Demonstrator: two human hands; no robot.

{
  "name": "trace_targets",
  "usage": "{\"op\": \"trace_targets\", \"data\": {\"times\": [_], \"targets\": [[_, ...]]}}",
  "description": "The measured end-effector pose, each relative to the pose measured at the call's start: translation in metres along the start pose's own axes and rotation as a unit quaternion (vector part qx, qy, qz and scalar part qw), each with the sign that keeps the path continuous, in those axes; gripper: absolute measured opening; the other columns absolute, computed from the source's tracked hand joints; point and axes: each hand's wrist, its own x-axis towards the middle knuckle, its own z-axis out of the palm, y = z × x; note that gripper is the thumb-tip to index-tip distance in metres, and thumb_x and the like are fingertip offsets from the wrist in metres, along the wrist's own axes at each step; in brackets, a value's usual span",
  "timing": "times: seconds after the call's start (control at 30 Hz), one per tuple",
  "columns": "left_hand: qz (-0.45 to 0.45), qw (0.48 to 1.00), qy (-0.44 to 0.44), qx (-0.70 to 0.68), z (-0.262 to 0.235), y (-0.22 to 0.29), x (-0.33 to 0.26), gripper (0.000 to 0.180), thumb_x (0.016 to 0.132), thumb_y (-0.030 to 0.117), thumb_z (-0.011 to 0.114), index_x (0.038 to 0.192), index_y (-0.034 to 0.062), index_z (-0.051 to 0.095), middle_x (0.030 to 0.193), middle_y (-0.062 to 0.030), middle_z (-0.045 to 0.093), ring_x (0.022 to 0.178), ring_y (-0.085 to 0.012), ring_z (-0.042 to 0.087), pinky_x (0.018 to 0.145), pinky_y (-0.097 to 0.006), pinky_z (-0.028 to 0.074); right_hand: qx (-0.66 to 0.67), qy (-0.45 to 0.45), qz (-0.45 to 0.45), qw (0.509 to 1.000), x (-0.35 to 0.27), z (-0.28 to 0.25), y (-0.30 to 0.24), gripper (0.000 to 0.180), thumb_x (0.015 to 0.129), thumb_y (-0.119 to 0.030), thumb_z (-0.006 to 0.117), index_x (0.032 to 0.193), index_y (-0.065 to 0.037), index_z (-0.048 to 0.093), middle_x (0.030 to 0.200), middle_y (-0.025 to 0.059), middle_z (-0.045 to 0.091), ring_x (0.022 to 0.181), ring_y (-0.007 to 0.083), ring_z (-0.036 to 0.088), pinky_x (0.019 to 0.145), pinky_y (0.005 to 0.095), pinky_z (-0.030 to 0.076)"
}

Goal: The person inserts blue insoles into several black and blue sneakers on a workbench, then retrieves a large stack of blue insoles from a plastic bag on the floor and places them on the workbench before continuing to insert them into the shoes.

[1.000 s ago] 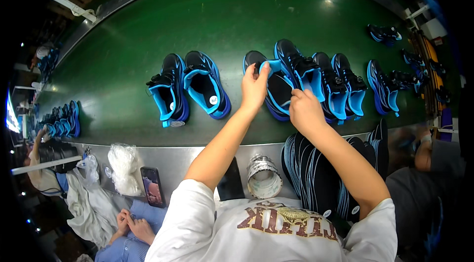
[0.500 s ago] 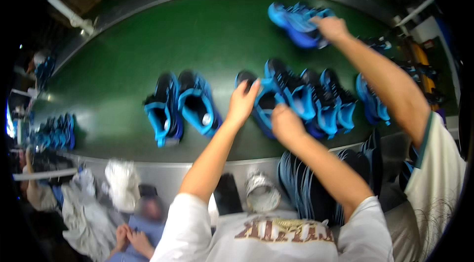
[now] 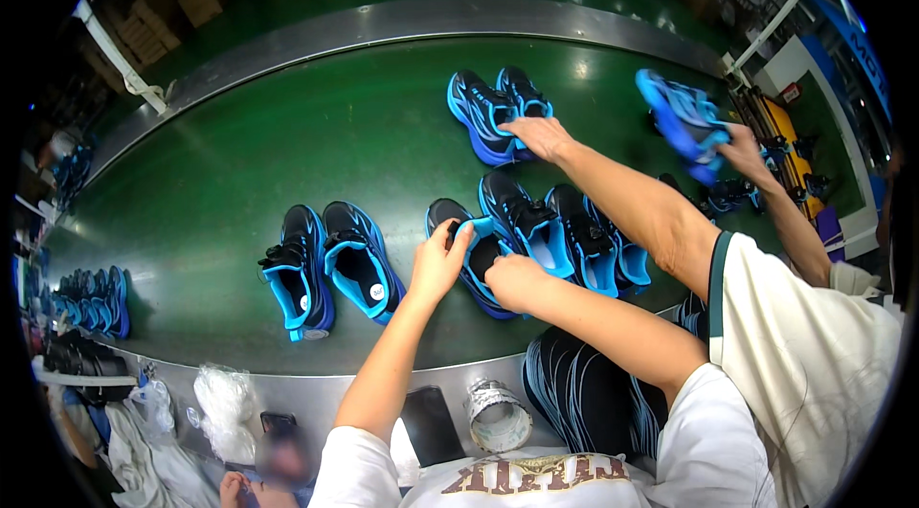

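Observation:
A black and blue sneaker (image 3: 477, 269) stands on the green belt in front of me, toe pointing away. My left hand (image 3: 442, 261) is closed on its light blue collar and tongue, thumb pressed against the lining. At the shoe's opening, my right hand (image 3: 517, 282) has its fingers curled and dipping inside. The fingertips are hidden there, so what they hold cannot be made out. Just right of it stand more matching sneakers (image 3: 522, 221). To the left is another pair of sneakers (image 3: 356, 264), with round white stickers inside.
From the right, a co-worker's hand (image 3: 544, 136) touches a pair of sneakers (image 3: 476, 115) on the belt (image 3: 230, 154); another hand (image 3: 742, 152) holds a lifted pair (image 3: 682, 120). By the near metal edge are black, blue-lined insole-like pieces (image 3: 574, 379), a can (image 3: 498, 417) and a plastic bag (image 3: 225, 407).
The view has tilted, so the belt sits lower in it. The co-worker's near hand is now at a pair standing mid-belt, and a second hand with a lifted pair shows. My hands stay on the same sneaker.

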Motion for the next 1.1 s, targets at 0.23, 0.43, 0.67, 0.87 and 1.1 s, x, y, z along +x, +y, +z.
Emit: {"op": "trace_targets", "data": {"times": [0.23,0.43,0.67,0.87,1.1], "targets": [[0.013,0.999,-0.021,-0.041,0.002,0.0,0.001,0.032,0.085,0.033,0.05,0.093,0.0032,0.058,0.062,-0.0012,0.052,0.057,-0.0062,0.044,0.051,-0.023,0.036,-0.009,0.148,-0.057,0.987,0.026,0.046,0.013,0.014,0.07,-0.009,0.049,0.075,-0.004,0.061,0.083,0.0145,0.055,0.08,0.0265,0.055,0.07,0.0351,0.047],[0.019,0.997,-0.06,-0.04,0.007,-0.018,0.005,0.035,0.086,0.035,0.045,0.092,0.0018,0.056,0.066,-0.0115,0.058,0.06,-0.0161,0.055,0.057,-0.028,0.042,-0.072,-0.009,-0.047,0.996,0.029,0.045,0.016,0.024,0.077,-0.014,0.044,0.091,-0.004,0.061,0.098,0.0159,0.053,0.09,0.0286,0.051,0.076,0.0356,0.044],[-0.019,0.987,-0.126,-0.096,0.005,-0.023,0.011,0.033,0.087,0.033,0.046,0.081,0.0017,0.055,0.061,-0.006,0.053,0.057,-0.0106,0.047,0.053,-0.026,0.038,-0.164,-0.251,-0.04,0.953,0.039,0.026,0.013,0.036,0.081,-0.018,0.044,0.112,-0.006,0.055,0.127,0.0173,0.038,0.113,0.0315,0.039,0.089,0.0361,0.037],[0.152,0.984,0.048,0.082,0.015,-0.019,0.006,0.034,0.084,0.031,0.05,0.088,-0.0018,0.057,0.074,-0.0171,0.053,0.068,-0.0284,0.054,0.062,-0.036,0.043,-0.235,-0.297,-0.095,0.921,0.042,0.025,0.015,0.059,0.074,-0.016,0.058,0.129,-0.013,0.036,0.128,0.016,0.035,0.114,0.0306,0.038,0.088,0.035,0.038],[0.141,0.979,0.145,0.022,0.028,-0.022,0.008,0.033,0.079,0.022,0.058,0.1,-0.0012,0.047,0.096,-0.0197,0.042,0.078,-0.0289,0.047,0.071,-0.033,0.041,-0.219,-0.117,-0.214,0.945,0.038,0.039,0.037,0.024,0.085,-0.017,0.039,0.089,-0.006,0.06,0.089,0.0087,0.062,0.09,0.0228,0.055,0.075,0.0326,0.041]]}}
